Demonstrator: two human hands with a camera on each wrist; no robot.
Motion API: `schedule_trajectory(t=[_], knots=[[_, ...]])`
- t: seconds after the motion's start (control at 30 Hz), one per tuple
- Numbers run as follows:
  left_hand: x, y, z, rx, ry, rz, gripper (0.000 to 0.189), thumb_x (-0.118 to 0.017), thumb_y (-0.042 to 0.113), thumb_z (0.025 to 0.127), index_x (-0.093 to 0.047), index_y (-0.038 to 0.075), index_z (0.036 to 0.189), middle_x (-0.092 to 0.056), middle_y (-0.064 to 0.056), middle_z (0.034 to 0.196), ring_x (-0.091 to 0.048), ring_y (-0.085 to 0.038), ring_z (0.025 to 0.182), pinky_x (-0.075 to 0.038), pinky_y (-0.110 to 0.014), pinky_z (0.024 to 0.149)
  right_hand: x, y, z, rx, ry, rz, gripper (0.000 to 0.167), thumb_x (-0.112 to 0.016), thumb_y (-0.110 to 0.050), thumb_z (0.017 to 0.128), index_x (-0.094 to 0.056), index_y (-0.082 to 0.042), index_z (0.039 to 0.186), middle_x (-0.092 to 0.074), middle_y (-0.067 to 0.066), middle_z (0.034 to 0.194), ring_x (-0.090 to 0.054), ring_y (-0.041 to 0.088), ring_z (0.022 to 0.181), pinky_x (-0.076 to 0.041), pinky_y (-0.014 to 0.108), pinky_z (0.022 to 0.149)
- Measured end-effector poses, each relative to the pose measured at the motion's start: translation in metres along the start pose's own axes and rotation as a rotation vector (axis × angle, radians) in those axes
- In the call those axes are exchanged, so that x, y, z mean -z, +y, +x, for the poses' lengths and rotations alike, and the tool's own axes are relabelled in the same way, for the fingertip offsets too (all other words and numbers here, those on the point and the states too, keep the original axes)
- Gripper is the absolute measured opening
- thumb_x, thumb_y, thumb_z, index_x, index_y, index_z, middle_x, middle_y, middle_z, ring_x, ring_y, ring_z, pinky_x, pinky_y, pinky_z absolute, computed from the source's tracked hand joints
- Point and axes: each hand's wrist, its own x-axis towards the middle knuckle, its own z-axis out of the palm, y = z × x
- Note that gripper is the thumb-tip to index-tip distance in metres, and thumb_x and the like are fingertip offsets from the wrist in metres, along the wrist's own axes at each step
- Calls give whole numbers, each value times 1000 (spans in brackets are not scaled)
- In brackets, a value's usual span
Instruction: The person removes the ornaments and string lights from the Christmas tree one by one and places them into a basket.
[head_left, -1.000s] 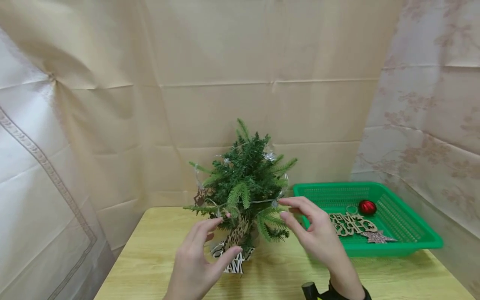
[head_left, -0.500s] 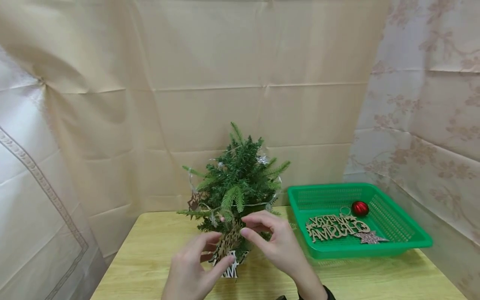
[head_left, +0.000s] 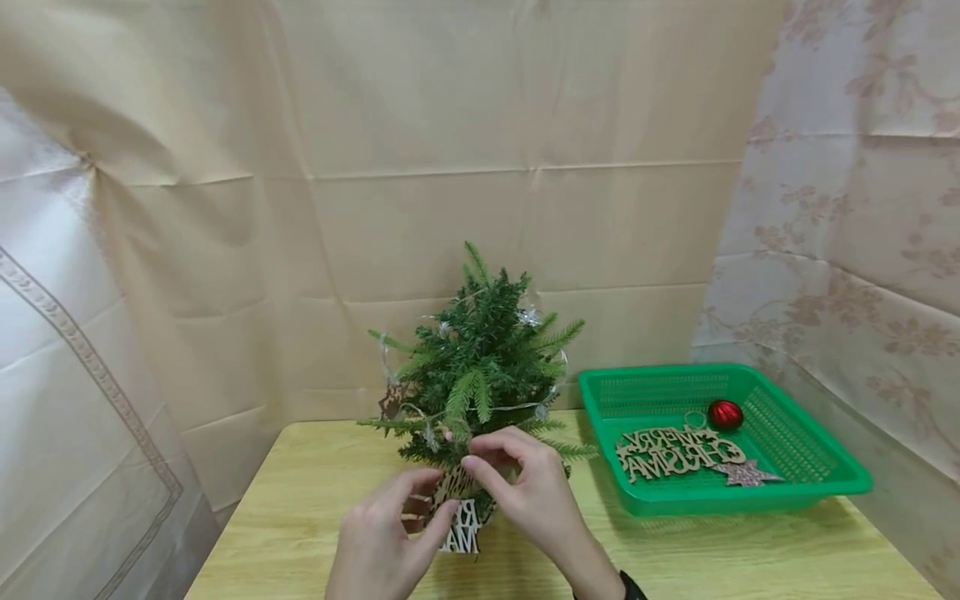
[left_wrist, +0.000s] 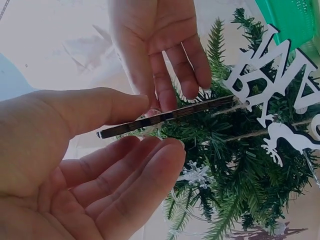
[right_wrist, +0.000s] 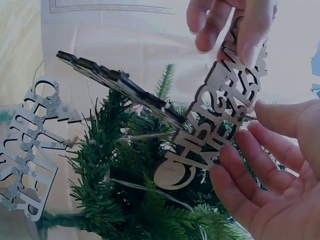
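Note:
A small Christmas tree [head_left: 480,358] stands on the table. My left hand [head_left: 397,525] holds a wooden lettered Christmas sign [right_wrist: 220,100] at its lower front, thumb on one face and fingers on the other. In the left wrist view that sign shows edge-on. My right hand [head_left: 525,483] is at the sign's edge, thumb and forefinger pinching the thin string [right_wrist: 248,118] there. Close by hang a white lettered sign [head_left: 467,542], a white reindeer cutout [left_wrist: 295,137] and a glittery lettered sign [right_wrist: 32,145]. A silvery light string wraps the branches.
To the right of the tree stands a green basket [head_left: 750,500]. In it lie a wooden Merry Christmas sign [head_left: 678,454], a red ball ornament [head_left: 725,414] and a glittery star [head_left: 746,473]. A cream cloth [head_left: 420,250] hangs behind the table [head_left: 270,517].
My right hand has moved left from the tree's right branches to the wooden sign beside my left hand. The left hand has stayed at the sign; the sign has tilted slightly.

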Motion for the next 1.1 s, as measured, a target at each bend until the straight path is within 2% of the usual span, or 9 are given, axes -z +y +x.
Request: schedule_trajectory(t=[0.3,0.5,0.87,1.1], knots=[[1,-3,-1,-128,83,75,28,-88,6,74,-74,10,99,-75,3,85,-65,1,65,-51,-11,55,-7,1,0,33,30,-18,12,-74,-22,94,-76,-14,103,-67,-10,89,-64,9,74,-58,28,62],[1,-3,1,-116,93,49,28,-87,3,75,-75,9,99,-75,2,85,-67,0,66,-51,-9,57,-6,1,1,46,40,-48,10,-73,-21,95,-76,-15,103,-66,-12,89,-62,7,72,-56,28,61],[3,-4,3,-137,131,2,30,-87,-3,74,-75,9,98,-74,3,83,-67,-2,68,-51,-8,58,-3,-4,4,78,51,-45,7,-73,-16,95,-76,-18,102,-68,-12,90,-63,8,71,-57,27,59],[4,-7,3,-154,143,-38,31,-87,-5,74,-74,6,100,-75,-4,87,-69,-4,70,-52,-8,58,-1,-7,8,115,46,-65,7,-73,-15,95,-76,-17,102,-68,-12,90,-64,6,73,-56,25,61]])
